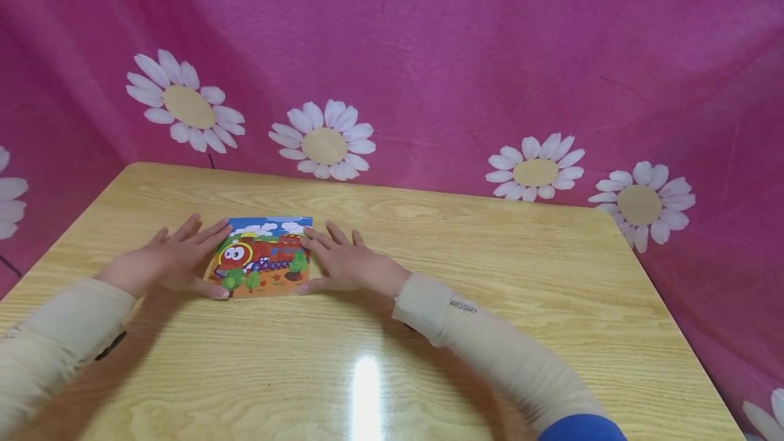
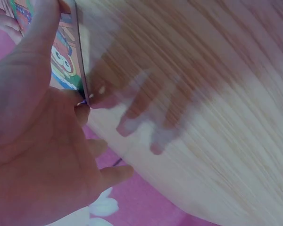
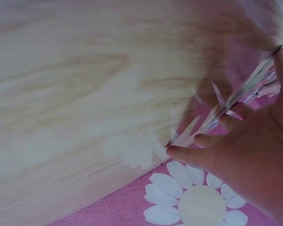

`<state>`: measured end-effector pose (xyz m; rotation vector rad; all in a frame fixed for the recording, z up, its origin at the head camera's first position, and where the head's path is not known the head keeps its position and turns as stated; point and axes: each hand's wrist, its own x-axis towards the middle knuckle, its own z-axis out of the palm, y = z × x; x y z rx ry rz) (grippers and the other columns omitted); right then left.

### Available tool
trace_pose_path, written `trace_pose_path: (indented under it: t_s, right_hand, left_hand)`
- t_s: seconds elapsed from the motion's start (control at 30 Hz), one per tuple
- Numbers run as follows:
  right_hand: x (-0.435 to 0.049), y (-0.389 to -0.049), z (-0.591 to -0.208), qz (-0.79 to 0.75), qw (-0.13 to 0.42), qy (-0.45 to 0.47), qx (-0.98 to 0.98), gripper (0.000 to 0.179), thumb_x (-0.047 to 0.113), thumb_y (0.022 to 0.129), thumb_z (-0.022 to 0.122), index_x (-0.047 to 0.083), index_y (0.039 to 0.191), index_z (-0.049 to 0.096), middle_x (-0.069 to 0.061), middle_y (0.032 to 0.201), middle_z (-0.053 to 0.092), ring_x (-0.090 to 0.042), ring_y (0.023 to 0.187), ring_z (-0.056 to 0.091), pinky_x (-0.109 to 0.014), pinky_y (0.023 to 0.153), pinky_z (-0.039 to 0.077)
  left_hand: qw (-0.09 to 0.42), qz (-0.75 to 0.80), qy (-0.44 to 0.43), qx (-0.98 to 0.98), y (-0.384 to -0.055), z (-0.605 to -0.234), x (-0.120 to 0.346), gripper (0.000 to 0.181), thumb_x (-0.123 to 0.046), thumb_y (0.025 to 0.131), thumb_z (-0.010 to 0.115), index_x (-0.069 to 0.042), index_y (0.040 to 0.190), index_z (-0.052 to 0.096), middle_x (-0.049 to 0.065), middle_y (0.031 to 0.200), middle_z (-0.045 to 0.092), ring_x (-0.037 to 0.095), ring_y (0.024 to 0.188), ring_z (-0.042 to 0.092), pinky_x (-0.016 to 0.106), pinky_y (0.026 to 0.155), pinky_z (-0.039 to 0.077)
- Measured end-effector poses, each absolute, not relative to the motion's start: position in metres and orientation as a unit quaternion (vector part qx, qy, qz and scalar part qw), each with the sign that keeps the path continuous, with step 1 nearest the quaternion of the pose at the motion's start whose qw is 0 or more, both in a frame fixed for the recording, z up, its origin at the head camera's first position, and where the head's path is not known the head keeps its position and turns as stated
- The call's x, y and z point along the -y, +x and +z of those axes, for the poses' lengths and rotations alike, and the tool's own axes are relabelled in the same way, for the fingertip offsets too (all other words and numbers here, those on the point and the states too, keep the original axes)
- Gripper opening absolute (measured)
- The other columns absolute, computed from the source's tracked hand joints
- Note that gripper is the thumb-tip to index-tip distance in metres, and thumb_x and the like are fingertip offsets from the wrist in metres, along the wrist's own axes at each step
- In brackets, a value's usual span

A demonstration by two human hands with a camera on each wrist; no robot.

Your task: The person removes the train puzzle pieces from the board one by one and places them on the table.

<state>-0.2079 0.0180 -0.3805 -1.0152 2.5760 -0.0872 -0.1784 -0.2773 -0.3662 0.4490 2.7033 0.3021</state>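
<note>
A flat picture board (image 1: 266, 257) printed with a red cartoon train lies level over the left part of the table. My left hand (image 1: 165, 258) holds its left side, thumb at the near corner and fingers at the far one. On the opposite side my right hand (image 1: 350, 265) holds the right edge the same way. The other fingers of both hands are spread. In the left wrist view, the board's thin edge (image 2: 80, 47) runs between the thumb and fingers of the left hand (image 2: 42, 141). The right wrist view shows the right hand (image 3: 254, 146) with fingertips along the board's edge (image 3: 245, 89).
The wood-grain table (image 1: 459, 257) has a glossy top that reflects a bright light near its front. A pink cloth (image 1: 416, 53) with white daisies hangs behind it and along both sides. Beige sleeves (image 1: 502, 352) cover the forearms.
</note>
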Motion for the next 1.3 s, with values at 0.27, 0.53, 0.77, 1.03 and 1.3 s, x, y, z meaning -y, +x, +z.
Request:
trace_pose_path:
  t_s: [0.27, 0.53, 0.77, 1.03, 1.3]
  right_hand:
    - [-0.037, -0.2, -0.381, -0.037, 0.185, -0.361, -0.913, 0.092, 0.072, 0.09, 0.043, 0.025, 0.159, 0.007, 0.008, 0.164, -0.004, -0.023, 0.149, -0.009, -0.057, 0.116, 0.007]
    - [-0.054, -0.188, -0.381, -0.035, 0.171, -0.375, -0.91, 0.09, 0.069, 0.092, 0.043, 0.02, 0.159, 0.009, 0.003, 0.165, -0.002, -0.02, 0.149, -0.007, -0.059, 0.115, 0.007]
    - [-0.07, -0.179, -0.385, -0.036, 0.156, -0.383, -0.909, 0.089, 0.067, 0.093, 0.042, 0.017, 0.159, 0.009, 0.001, 0.165, -0.001, -0.019, 0.149, -0.005, -0.06, 0.114, 0.008]
    - [-0.089, -0.165, -0.384, -0.049, 0.153, -0.385, -0.909, 0.088, 0.065, 0.094, 0.043, 0.014, 0.159, 0.011, -0.001, 0.165, 0.0, -0.02, 0.15, -0.002, -0.061, 0.114, 0.007]
    - [-0.107, -0.154, -0.386, -0.07, 0.14, -0.392, -0.907, 0.088, 0.063, 0.095, 0.045, 0.012, 0.158, 0.014, -0.003, 0.165, 0.002, -0.023, 0.15, -0.001, -0.063, 0.113, 0.008]
  left_hand:
    - [0.189, 0.109, 0.171, -0.961, -0.172, -0.366, 0.26, 0.12, -0.066, 0.072, 0.074, 0.003, 0.153, 0.018, 0.024, 0.159, 0.009, 0.053, 0.142, -0.005, 0.076, 0.103, 0.002]
    - [0.173, 0.099, 0.193, -0.961, -0.164, -0.366, 0.244, 0.119, -0.067, 0.072, 0.072, 0.003, 0.153, 0.02, 0.025, 0.159, 0.012, 0.052, 0.142, -0.002, 0.074, 0.105, 0.004]
    - [0.152, 0.076, 0.219, -0.961, -0.158, -0.369, 0.231, 0.119, -0.069, 0.073, 0.071, 0.005, 0.152, 0.022, 0.024, 0.158, 0.016, 0.051, 0.143, 0.003, 0.073, 0.106, 0.008]
    - [0.153, 0.064, 0.227, -0.96, -0.146, -0.367, 0.21, 0.12, -0.07, 0.073, 0.07, 0.006, 0.152, 0.023, 0.024, 0.159, 0.017, 0.05, 0.143, 0.005, 0.071, 0.107, 0.01]
    - [0.149, 0.051, 0.237, -0.959, -0.138, -0.366, 0.193, 0.12, -0.073, 0.073, 0.067, 0.005, 0.152, 0.023, 0.024, 0.159, 0.016, 0.049, 0.144, 0.006, 0.07, 0.108, 0.011]
